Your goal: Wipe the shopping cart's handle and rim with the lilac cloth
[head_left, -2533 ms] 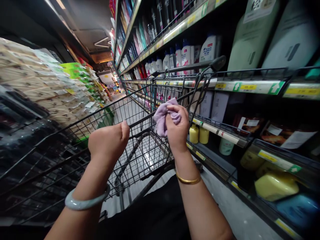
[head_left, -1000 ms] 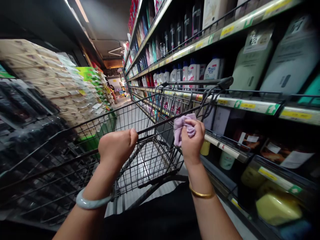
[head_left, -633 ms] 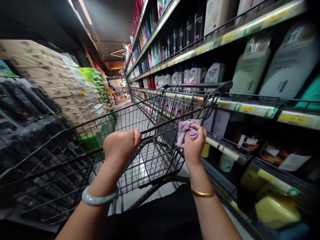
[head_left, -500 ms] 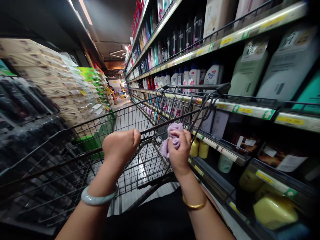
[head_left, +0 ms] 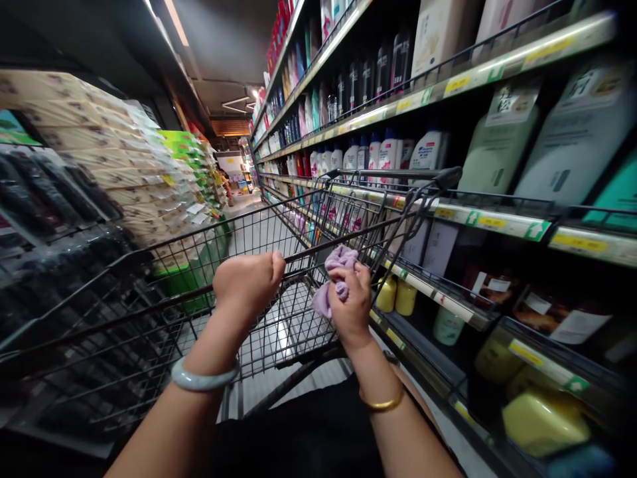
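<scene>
My left hand [head_left: 246, 282], with a pale bangle at the wrist, is a closed fist at the near top rail of a black wire shopping cart [head_left: 199, 292]; the rail runs into the fist on both sides. My right hand [head_left: 352, 302], a gold bangle below it, is closed on a crumpled light purple cloth [head_left: 338, 262]. The cloth sits at the cart's side, right of my left hand. Folds stick out above and left of my fingers. Whether the right fingers also touch the wire is hidden. Through the mesh, the cart basket shows only the floor beneath.
On the right, long shelves [head_left: 502, 222] carry bottles, among them white shampoo bottles [head_left: 388, 153] and yellow containers [head_left: 545, 421]. To the left stand stacked beige packs [head_left: 99, 153] and dark plastic-wrapped goods [head_left: 44, 192]. The aisle floor [head_left: 243, 222] runs ahead between them.
My left hand has shifted slightly right and up in view. My right hand and the purple cloth have moved a little left. Both hands stay closed.
</scene>
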The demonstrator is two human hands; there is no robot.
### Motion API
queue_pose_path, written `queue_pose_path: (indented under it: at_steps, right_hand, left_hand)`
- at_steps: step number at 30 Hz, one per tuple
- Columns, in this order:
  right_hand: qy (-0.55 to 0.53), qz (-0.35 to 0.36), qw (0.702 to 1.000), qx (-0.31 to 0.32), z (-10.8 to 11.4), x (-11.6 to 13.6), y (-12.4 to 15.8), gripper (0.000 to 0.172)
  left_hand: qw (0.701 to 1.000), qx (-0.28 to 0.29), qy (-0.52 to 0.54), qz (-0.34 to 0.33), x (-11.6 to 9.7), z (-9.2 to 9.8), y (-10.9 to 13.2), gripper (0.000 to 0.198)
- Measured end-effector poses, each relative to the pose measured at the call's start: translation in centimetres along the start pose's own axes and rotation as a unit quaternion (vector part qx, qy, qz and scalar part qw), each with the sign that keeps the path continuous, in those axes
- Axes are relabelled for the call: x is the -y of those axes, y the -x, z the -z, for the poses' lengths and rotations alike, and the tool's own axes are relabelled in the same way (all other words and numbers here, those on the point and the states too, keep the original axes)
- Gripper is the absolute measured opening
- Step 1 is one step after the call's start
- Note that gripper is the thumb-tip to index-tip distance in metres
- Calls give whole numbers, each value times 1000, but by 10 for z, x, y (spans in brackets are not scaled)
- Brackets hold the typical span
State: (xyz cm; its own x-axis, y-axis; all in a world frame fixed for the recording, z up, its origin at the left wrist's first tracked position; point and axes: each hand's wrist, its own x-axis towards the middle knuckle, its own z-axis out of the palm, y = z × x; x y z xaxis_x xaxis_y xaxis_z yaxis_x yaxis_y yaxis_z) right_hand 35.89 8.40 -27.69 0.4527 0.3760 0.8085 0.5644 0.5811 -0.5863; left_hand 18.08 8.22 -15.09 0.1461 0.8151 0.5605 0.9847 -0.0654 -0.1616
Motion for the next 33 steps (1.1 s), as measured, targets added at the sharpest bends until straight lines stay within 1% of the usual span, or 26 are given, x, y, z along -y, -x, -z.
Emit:
queue_pose_path:
  at_steps: [1, 2, 4, 5, 6, 7, 8, 9, 10, 12, 14, 15, 16, 19, 20, 21, 23, 25, 27, 30, 31, 33]
  right_hand:
    - [3, -6, 1000, -9, 2, -6, -3, 17]
    - [7, -25, 999, -36, 6, -14, -7, 15]
    - [10, -77, 991, -112, 13, -30, -17, 16]
    - [8, -98, 985, -143, 15, -35, -19, 21]
    - [1, -110, 981, -157, 15, -36, -20, 29]
    - [-9, -114, 982, -152, 14, -34, -18, 39]
    - [-20, -110, 985, -129, 11, -29, -13, 46]
    - [-26, -99, 990, -96, 7, -21, -6, 49]
    - [-26, -81, 995, -54, 2, -13, 1, 49]
    - [-3, -28, 999, 26, -6, 2, 14, 40]
    - [20, 21, 997, 76, -9, 5, 18, 33]
    - [24, 29, 996, 79, -7, 2, 16, 30]
    - [25, 22, 997, 64, -4, -3, 12, 28]
    - [31, -46, 997, -46, 7, -23, -5, 26]
    - [34, -61, 995, -71, 9, -27, -8, 26]
    - [33, -67, 994, -76, 9, -29, -9, 26]
    - [22, -61, 997, -39, 5, -25, -1, 28]
    - [17, -54, 998, 14, -5, -14, 14, 30]
    - [28, -42, 997, 52, -13, -3, 28, 32]
    - [29, -17, 995, 98, -14, 3, 34, 31]
    - [20, -14, 995, 101, -11, 2, 30, 30]
    - [3, -9, 997, 76, -3, -1, 18, 28]
  left_hand:
    - [1000, 3, 0, -2, 0, 0, -1, 73]
    - [1000, 5, 0, -3, 1, -1, -1, 73]
    - [1000, 9, -1, -2, 1, -1, -2, 74]
    - [1000, 10, -1, -1, 1, -2, -3, 75]
    - [1000, 11, 0, 1, 0, -2, -3, 75]
    - [1000, 12, 0, 3, 0, -2, -4, 75]
    - [1000, 13, 0, 7, 0, -2, -4, 75]
    - [1000, 14, -1, 9, -1, -2, -5, 74]
    - [1000, 15, -3, 12, -1, -3, -6, 74]
    - [1000, 14, -6, 12, -1, -3, -7, 74]
    - [1000, 13, -7, 8, 0, -4, -9, 75]
    - [1000, 13, -6, 6, 0, -4, -10, 75]
    - [1000, 14, -7, 5, 1, -5, -10, 75]
    - [1000, 13, -7, 5, 2, -6, -10, 76]
    - [1000, 8, -5, 5, 2, -7, -9, 76]
    - [1000, 3, -3, 7, 2, -8, -9, 76]
    - [1000, -11, 2, 7, 2, -9, -8, 75]
    - [1000, -23, 11, 4, 2, -11, -7, 74]
    - [999, -31, 22, 1, 2, -13, -8, 73]
    - [999, -35, 34, 1, 4, -15, -10, 71]
    - [999, -37, 38, -1, 6, -16, -10, 70]
    - [997, -52, 50, -16, 9, -17, -8, 64]
